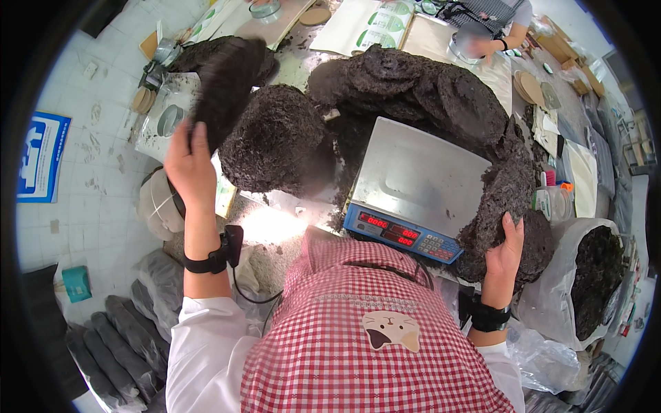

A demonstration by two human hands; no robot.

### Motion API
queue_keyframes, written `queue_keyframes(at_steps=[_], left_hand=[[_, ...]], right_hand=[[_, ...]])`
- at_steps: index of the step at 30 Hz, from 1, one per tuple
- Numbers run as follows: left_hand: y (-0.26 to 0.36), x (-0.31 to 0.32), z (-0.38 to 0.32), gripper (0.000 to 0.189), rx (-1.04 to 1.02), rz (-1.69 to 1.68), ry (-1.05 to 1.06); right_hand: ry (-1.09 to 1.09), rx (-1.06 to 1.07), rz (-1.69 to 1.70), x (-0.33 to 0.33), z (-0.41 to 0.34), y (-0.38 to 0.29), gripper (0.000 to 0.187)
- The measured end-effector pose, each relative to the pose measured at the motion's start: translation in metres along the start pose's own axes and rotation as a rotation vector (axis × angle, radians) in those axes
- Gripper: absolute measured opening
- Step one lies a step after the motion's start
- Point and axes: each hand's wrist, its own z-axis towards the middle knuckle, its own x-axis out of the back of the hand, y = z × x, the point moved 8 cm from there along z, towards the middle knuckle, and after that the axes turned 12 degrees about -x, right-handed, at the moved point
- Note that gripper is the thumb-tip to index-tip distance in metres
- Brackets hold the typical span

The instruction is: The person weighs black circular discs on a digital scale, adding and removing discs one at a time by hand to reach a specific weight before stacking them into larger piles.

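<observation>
Raised at the left, my left hand point(192, 160) grips the lower edge of a dark, fibrous round cake, perhaps dried seaweed point(227, 88), which is blurred. Beside it lies a rounded stack of similar cakes point(276, 137). My right hand point(505, 248) has its fingers and thumb around the edge of another dark cake point(501, 191), which stands tilted at the right side of a digital weighing scale point(418, 175). The scale's metal plate carries only small crumbs, and its red displays are lit. A curved row of overlapping cakes point(413, 88) lies behind the scale.
A white sack of dark flaky material point(542, 294) stands at the right. Across the table, a co-worker's hand point(481, 47) is at a clear round container point(462, 49). A metal ring point(170, 121) rests on a board at left. Long dark plastic-wrapped bundles point(111, 348) lie at lower left.
</observation>
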Motion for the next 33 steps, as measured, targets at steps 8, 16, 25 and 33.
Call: queue_keyframes(at_steps=[8,16,25,33], left_hand=[[0.121,-0.165,-0.086,0.019,0.896,-1.404,-0.341],[0.152,-0.231,-0.134,0.061,0.463,-1.146,-0.706],[0.254,-0.169,-0.071,0.023,0.548,-1.644,-0.655],[0.199,-0.193,-0.101,0.022,0.862,-1.646,-0.592]], right_hand=[[0.088,0.137,0.047,0.048,-0.012,-0.034,0.046],[0.169,0.240,-0.011,0.050,-0.031,-0.056,0.041],[-0.292,0.418,-0.393,-0.106,-0.018,-0.052,0.050],[0.195,0.290,-0.710,0.048,0.049,-0.060,0.048]])
